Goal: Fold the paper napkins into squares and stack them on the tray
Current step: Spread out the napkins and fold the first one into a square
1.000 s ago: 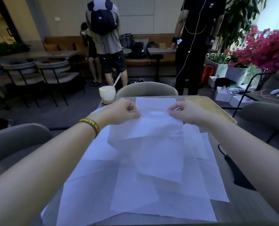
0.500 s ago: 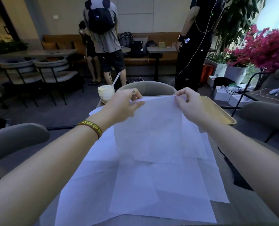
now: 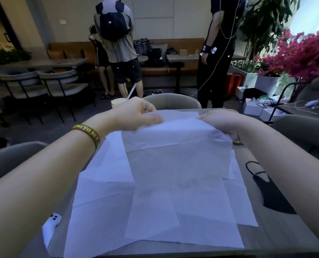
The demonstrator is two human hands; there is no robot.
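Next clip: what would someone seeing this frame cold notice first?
Both forearms reach in from below, the left hand and right hand holding the far edge of a white napkin lifted over the middle of the table. More unfolded napkins overlap beneath it, a black face mask lying to their right. Pink flowers glow at upper right.

Entry: we read one text only. Yellow capitals "ADI DA PH…", the rest curving out of sight, stand on the dark rubber wristband (image 3: 87, 133) just behind the left hand (image 3: 136, 116). The white mark on the far black fabric backpack (image 3: 112, 25) is illegible.
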